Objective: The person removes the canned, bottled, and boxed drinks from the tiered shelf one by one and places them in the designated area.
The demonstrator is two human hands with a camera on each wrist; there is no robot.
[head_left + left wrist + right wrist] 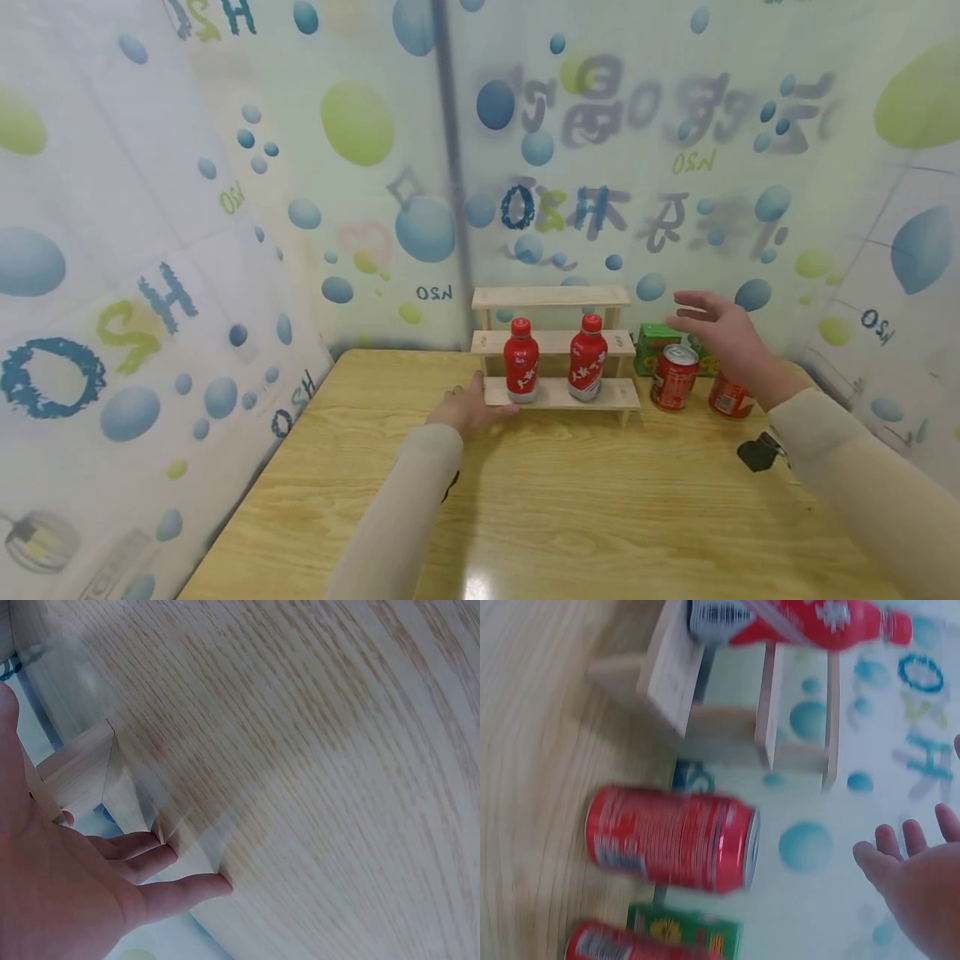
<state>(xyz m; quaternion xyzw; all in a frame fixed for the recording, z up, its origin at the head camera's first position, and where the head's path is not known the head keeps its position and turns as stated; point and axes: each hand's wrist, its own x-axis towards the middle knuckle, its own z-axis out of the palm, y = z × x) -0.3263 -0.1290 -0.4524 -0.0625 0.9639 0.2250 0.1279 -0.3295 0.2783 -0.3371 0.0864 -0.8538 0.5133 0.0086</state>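
A three-tier wooden step shelf (557,342) stands at the back of the table. Two red bottles (521,361) with red caps and silvery bases are upright on its lowest tier. My left hand (467,407) holds the shelf's left end, thumb along the front; in the left wrist view its other fingers (187,892) reach down at the tabletop beside a shelf leg (82,765). My right hand (722,333), holding nothing, hovers with loosely bent fingers above the red cans. One red can (672,382) stands right of the shelf; another red can (729,396) is partly behind my right wrist.
Behind the cans sits a green box (656,348), partly covered. A small black object (759,452) lies on the table (570,517) near my right sleeve. A patterned curtain (375,208) with blue and green dots closes off the back and both sides.
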